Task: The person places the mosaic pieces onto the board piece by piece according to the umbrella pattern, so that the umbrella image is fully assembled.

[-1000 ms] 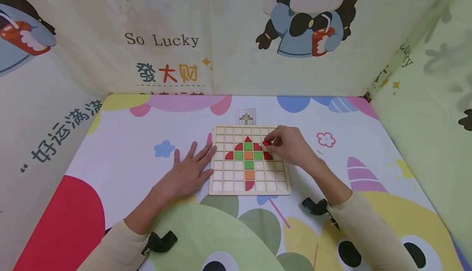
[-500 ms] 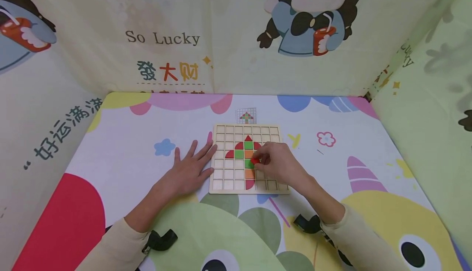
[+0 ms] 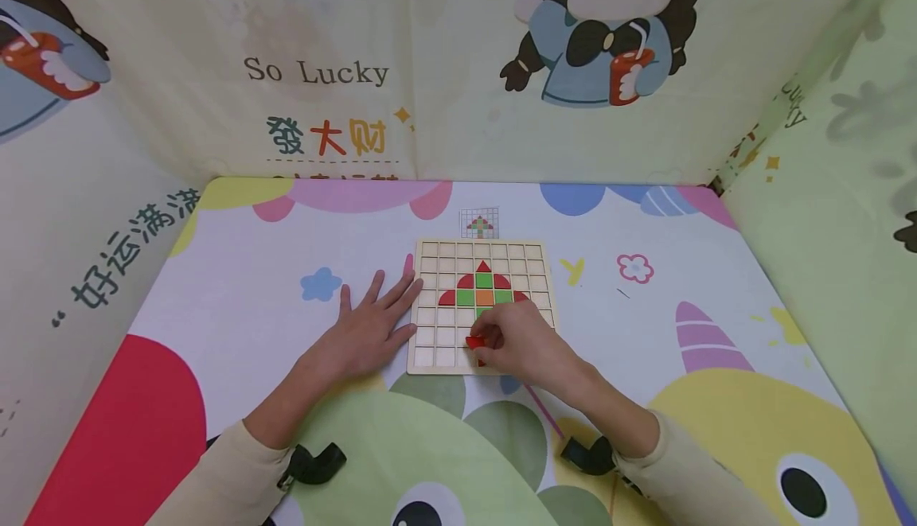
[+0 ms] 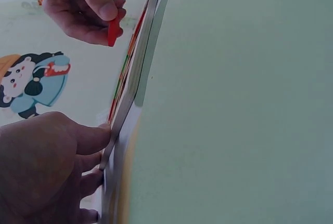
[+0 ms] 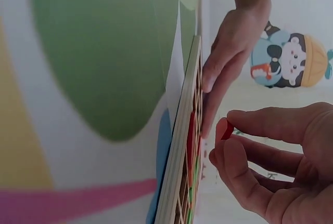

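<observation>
My right hand [image 3: 519,340] pinches a red piece with a curved edge [image 5: 222,129] between thumb and fingertips, held over the lower part of a wooden grid board [image 3: 435,337]. Red, green and orange pieces lie in the grid: a red triangle [image 3: 483,266] at the top, green squares [image 3: 483,280] and an orange square [image 3: 484,298] below it, red curved pieces [image 3: 447,298] at the sides. The right hand hides part of the lower column. With fingers spread, my left hand [image 3: 368,327] lies on the mat, its fingertips at the board's left edge.
Behind the board lies a small pattern picture [image 3: 478,224] with a similar figure on a grid. A colourful printed mat [image 3: 344,227] covers the table. Printed cloth walls [image 3: 458,64] stand at the back and sides.
My right hand has moved from the board's right side down and left to its lower column, with the red piece still pinched. The left hand has stayed in place.
</observation>
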Action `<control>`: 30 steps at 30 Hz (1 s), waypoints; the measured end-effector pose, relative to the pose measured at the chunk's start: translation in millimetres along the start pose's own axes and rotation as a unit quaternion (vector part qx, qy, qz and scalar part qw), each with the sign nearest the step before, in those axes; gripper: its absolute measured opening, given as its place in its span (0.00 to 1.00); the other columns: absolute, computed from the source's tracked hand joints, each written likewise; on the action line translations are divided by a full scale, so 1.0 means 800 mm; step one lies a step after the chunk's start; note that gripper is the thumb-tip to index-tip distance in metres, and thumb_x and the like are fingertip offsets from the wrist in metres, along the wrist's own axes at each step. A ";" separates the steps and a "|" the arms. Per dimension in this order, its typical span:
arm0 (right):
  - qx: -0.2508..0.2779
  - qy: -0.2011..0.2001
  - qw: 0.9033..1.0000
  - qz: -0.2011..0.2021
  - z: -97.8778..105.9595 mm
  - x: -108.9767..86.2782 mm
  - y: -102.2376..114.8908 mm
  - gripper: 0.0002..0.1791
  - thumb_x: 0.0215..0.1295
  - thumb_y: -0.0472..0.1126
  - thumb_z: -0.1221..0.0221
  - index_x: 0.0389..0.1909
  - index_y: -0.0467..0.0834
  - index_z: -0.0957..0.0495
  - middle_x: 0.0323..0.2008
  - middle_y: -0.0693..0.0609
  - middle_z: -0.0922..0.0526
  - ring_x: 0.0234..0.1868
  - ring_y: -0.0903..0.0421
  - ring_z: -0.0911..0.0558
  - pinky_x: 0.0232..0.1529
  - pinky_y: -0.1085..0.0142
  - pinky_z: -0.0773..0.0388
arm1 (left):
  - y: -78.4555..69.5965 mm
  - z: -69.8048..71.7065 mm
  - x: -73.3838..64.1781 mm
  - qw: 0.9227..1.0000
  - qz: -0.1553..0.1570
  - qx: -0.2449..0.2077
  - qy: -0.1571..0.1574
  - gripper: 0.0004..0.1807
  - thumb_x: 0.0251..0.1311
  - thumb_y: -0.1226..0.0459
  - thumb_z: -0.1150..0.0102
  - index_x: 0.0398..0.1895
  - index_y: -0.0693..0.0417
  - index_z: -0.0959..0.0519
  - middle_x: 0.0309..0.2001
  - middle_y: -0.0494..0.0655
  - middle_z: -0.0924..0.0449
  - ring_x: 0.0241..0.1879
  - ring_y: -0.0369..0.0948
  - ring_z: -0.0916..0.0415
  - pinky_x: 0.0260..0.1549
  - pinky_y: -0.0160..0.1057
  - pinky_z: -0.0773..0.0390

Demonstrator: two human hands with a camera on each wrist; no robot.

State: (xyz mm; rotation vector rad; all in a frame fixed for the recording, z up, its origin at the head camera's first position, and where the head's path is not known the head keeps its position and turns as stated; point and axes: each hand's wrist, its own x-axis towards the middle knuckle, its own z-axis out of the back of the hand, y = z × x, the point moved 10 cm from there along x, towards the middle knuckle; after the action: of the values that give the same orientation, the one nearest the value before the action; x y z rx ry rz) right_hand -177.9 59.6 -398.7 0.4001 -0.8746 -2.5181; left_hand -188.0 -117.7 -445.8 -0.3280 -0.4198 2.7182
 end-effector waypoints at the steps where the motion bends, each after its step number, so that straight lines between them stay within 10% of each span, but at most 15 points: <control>1: 0.000 0.002 1.000 0.001 -0.002 0.000 0.001 0.07 0.59 0.37 0.25 0.37 0.42 0.11 0.26 0.59 0.14 0.28 0.64 0.19 0.33 0.71 0.19 | 0.000 0.000 0.000 1.000 0.000 0.000 0.001 0.38 0.78 0.48 0.53 0.86 0.41 0.52 0.86 0.43 0.56 0.84 0.61 0.65 0.70 0.81 0.63; 30: -0.068 0.017 0.996 0.063 -0.026 0.000 0.018 0.07 0.60 0.33 0.26 0.39 0.41 0.09 0.33 0.52 0.15 0.34 0.59 0.22 0.32 0.72 0.22 | 0.001 0.000 0.001 1.000 0.003 0.011 0.006 0.39 0.78 0.47 0.53 0.86 0.41 0.52 0.86 0.42 0.56 0.84 0.61 0.65 0.70 0.81 0.62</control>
State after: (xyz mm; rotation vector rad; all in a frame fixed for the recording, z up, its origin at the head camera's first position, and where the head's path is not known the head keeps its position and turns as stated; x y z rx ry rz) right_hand -165.4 38.8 -405.2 0.3329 -0.6885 -2.4304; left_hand -189.0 -118.3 -446.1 -0.3403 -0.3871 2.7240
